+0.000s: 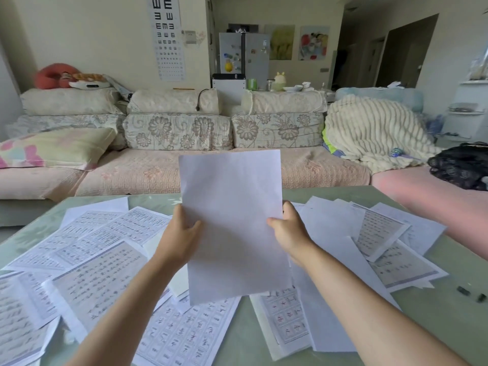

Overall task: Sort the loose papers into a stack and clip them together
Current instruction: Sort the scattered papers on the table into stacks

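Note:
I hold a white sheet of paper (232, 223) upright above the table, its blank side towards me. My left hand (182, 233) grips its left edge and my right hand (289, 232) grips its right edge, thumbs on the near face. Whether it is one sheet or a few together I cannot tell. Many loose printed sheets (97, 262) lie scattered and overlapping across the pale green table (433, 320), on both sides of my arms. Two small dark binder clips (472, 294) lie on the table at the right.
A long sofa (184, 167) with floral cushions runs along the far side of the table. A cream striped blanket (375, 133) and a black bundle (460, 165) lie on its right end, and a pastel pillow (52, 149) on its left.

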A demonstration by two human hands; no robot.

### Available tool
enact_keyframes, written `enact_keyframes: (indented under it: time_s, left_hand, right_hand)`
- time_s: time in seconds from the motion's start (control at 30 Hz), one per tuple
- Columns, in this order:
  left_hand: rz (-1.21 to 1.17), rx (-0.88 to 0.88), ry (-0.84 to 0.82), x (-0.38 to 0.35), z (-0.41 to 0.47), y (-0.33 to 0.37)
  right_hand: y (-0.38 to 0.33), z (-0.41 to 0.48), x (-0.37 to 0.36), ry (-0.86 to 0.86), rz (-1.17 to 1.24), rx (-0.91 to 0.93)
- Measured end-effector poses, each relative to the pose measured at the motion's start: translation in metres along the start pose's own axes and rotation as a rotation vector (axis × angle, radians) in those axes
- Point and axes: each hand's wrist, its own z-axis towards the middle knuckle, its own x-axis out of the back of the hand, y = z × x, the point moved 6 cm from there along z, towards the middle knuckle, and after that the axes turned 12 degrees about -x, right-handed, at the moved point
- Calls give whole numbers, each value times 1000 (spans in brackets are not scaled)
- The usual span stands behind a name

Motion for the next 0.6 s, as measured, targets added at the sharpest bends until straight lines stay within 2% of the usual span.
enact_keyframes:
  time_s: [0.13,0.3,0.47,0.6]
  left_hand:
    - [-118,36,-167,-50,-10,21]
    - [-64,181,-302,-135,-19,18]
    - [75,221,-464,-217,-38,17]
    - [306,221,-526,-251,-50,11]
  right_hand:
    - [30,8,46,-1,-77,-210]
    - [79,7,113,99,-148,-337]
    - [120,9,169,209,-339,-378]
    - [144,10,187,226,-566,-458]
